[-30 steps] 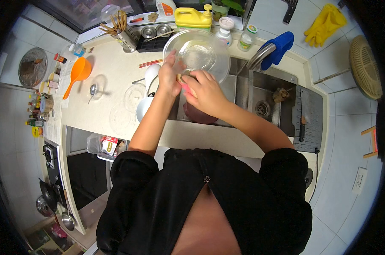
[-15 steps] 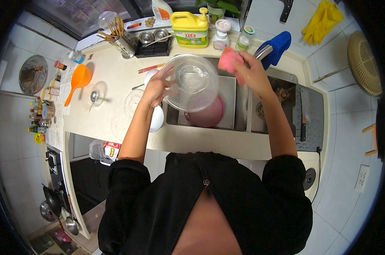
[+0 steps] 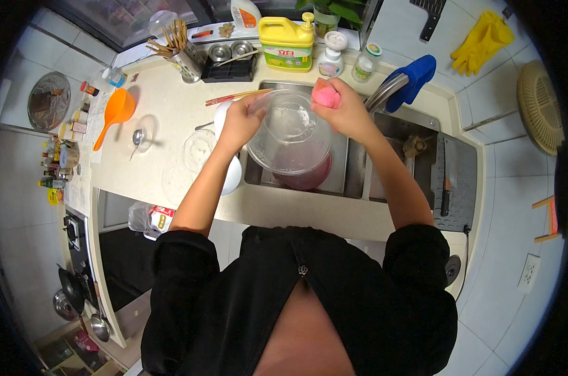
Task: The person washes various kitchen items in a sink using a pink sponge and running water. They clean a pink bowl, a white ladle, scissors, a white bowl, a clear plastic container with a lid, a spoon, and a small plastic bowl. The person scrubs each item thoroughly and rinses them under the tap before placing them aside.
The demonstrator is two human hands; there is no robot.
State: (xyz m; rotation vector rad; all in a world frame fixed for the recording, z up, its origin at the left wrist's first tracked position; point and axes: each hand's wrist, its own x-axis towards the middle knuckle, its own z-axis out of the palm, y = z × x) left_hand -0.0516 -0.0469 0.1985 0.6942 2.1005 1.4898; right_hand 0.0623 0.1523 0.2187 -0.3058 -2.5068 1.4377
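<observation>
My left hand point(image 3: 240, 125) grips the rim of a clear round plastic bowl point(image 3: 287, 156), which hangs over the left sink basin point(image 3: 339, 164). A pink sponge point(image 3: 325, 94) is squeezed in my right hand point(image 3: 351, 114), close to the bowl's upper right rim; I cannot tell whether it touches. Beneath the bowl, a pinkish-red basin point(image 3: 309, 178) stands in the sink, seen partly through the clear plastic. White bowls point(image 3: 232, 175) sit on the counter by my left forearm and are partly hidden behind it.
Behind the sink stand a yellow detergent jug point(image 3: 286, 47), a white pump bottle point(image 3: 331, 62) and a glass jar point(image 3: 366, 64). A blue cloth point(image 3: 412, 84) covers part of the faucet point(image 3: 384, 94). At right, a cleaver point(image 3: 447, 175) lies on a grey mat. Leftward is an orange ladle point(image 3: 117, 113).
My right hand has brought the sponge down and left to the bowl's rim. The clear bowl has shifted slightly right and down, and my left hand now holds it higher on its rim.
</observation>
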